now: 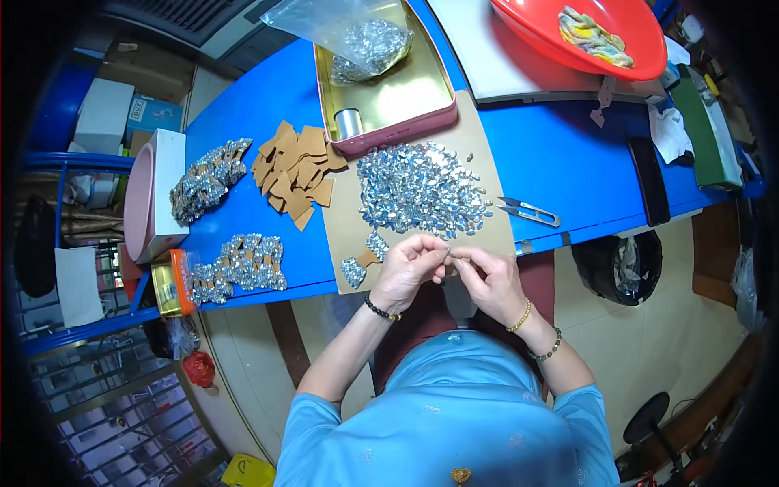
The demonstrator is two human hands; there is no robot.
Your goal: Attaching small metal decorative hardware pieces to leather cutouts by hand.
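Observation:
My left hand (410, 269) and my right hand (495, 284) meet at the table's front edge, fingertips pinched together. A tiny silvery piece, like one of the loose rhinestones, shows between the left fingertips. What the right fingertips pinch is too small to make out. Just beyond both hands spreads a pile of loose silvery rhinestones (422, 191) on a tan board (341, 231). Beside my left hand lies a brown card piece (367, 258), its two wider ends covered with silvery stones. Thread snips (529, 213) rest to the right of the pile.
A pink-rimmed tin (442, 114) holds a thread spool (348, 123) and a plastic bag of silvery stones (373, 49). Brown card pieces (294, 170) and stone-covered bundles (209, 180) lie on the left. A red basin (527, 40) and dark flat case (647, 180) are at right.

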